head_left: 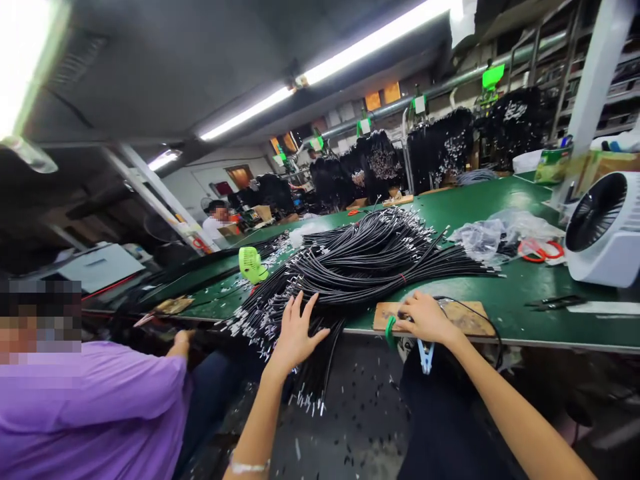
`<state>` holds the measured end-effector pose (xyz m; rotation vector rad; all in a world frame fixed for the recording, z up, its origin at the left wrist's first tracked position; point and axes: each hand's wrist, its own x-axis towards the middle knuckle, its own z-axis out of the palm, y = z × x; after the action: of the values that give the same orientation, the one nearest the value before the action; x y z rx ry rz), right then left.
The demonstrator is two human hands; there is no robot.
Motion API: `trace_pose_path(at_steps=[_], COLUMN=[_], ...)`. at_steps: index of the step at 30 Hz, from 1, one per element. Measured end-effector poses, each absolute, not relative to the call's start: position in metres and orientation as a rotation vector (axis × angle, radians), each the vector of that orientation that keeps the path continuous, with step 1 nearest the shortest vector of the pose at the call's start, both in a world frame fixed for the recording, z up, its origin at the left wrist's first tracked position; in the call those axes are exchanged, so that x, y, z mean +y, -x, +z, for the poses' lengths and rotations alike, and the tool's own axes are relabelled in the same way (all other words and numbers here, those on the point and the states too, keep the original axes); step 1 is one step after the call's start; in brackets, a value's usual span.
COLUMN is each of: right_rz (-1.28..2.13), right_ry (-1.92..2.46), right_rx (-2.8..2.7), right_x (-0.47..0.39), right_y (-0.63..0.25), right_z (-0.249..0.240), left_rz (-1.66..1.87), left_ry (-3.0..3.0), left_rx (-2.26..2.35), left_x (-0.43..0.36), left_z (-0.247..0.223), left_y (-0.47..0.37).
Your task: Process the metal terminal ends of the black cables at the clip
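A large heap of black cables (345,277) with pale metallic ends lies across the green table, and some hang over its front edge. My left hand (299,331) is at the near side of the heap, fingers spread, palm down, with nothing gripped. My right hand (425,318) is over a wooden board (465,319) at the table edge, its fingers curled. By its fingertips is a green loop (390,331), perhaps a tool handle; what the fingers hold is hidden. A light blue clip (426,357) hangs just below that hand.
A white fan (605,230) stands at the right, beside red-handled scissors (541,251) and clear plastic bags (483,239). A small green fan (252,265) sits left of the cables. A person in a purple shirt (95,413) sits at my left. Dark tweezers (559,303) lie at right.
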<state>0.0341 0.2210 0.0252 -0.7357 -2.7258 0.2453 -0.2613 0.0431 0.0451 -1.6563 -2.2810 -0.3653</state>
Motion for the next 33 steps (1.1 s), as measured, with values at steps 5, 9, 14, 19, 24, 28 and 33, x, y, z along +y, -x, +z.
trace_pose_path(at_steps=[5,9,14,19,24,28,33], right_rz=[0.212,0.225,0.293,0.429,0.819,1.064,1.743], right_ry=[0.773,0.761,0.710,0.626,0.571,0.669,0.916], right_rx=[-2.724,-2.713,-2.649,-2.617,-2.512,-2.493,-1.734], right_x=[0.217,0.216,0.219,0.226,0.233,0.235,0.235], right_y=[-0.034,-0.036,-0.040,-0.046,-0.051,-0.050,-0.032], right_z=[0.027,0.026,0.021,0.023,0.028,0.035,0.057], left_rz=[-0.189,-0.197,-0.257,-0.291,-0.365,-0.431,-0.537], left_ry=[1.566,1.504,1.419,1.371,1.386,1.401,1.421], left_rx=[-2.216,-2.181,-2.198,-2.233,-2.234,-2.249,-2.250], left_x=[0.037,0.050,0.062,0.069,0.070,0.068,0.066], left_z=[0.013,0.001,-0.004,-0.003,-0.004,-0.004,-0.003], left_y=[0.247,0.246,0.245,0.248,0.256,0.260,0.263])
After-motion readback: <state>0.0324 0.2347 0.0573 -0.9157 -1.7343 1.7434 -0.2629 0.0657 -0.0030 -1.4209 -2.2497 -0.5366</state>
